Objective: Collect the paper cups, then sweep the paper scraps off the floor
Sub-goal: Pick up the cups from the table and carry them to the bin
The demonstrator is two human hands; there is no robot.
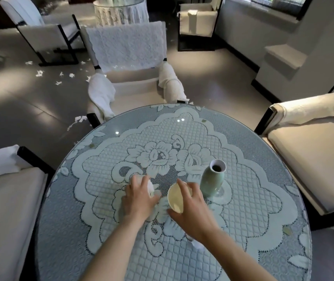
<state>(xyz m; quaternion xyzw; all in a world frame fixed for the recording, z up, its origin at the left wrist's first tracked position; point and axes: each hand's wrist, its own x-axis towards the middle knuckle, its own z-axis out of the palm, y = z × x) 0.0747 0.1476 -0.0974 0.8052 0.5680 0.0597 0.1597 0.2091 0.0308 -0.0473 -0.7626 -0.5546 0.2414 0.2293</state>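
The round table (243,250), lace-patterned under a glossy top, carries the green vase (212,179), and everything else is placed from that vase. Beyond the vase stands a lace-draped armchair (125,45). Just left of the vase, the right hand (192,211) has its fingers wrapped round a tilted paper cup (175,199), whose mouth is turned away from the vase. Further left of the vase, the left hand (137,199) curls its fingers over a second paper cup (150,186), mostly hidden beneath the palm. Paper scraps (40,73) lie on the floor well beyond the vase, to its far left. The right hand works very near the vase, so a swing of the wrist while nesting the cups could knock it over, and a hard squeeze would likely crush the thin cup walls
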